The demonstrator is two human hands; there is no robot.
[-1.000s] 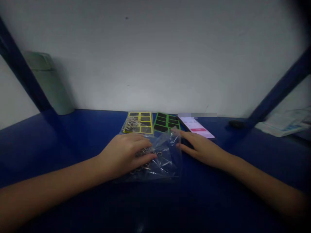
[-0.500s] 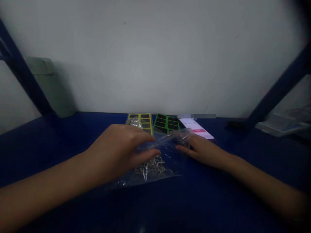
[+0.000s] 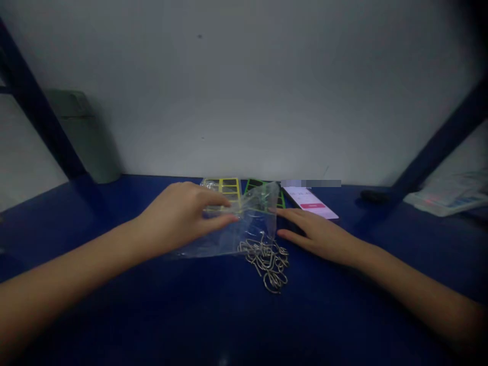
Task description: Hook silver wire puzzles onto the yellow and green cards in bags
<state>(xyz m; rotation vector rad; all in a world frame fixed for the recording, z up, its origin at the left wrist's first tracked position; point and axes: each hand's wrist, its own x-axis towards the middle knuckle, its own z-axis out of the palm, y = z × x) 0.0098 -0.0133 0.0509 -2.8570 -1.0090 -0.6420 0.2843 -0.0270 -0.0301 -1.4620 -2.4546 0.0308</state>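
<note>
The left hand (image 3: 175, 218) is curled, pinching the limp clear plastic bag (image 3: 224, 241), the right hand (image 3: 318, 236) lies open against its edge, and tangled wire hooks (image 3: 265, 264) sit loose on the counter (image 3: 114, 305) (light, slippery, likeliest gathered as one clump).

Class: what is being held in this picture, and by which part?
The left hand pinches the clear plastic bag near its middle.

Dim, bluish light, source unclear, probably overhead; soft shadow by the bottle (image 3: 86, 137); faint glare on the plastic bag (image 3: 224, 239); corners dark, bowed.
</note>
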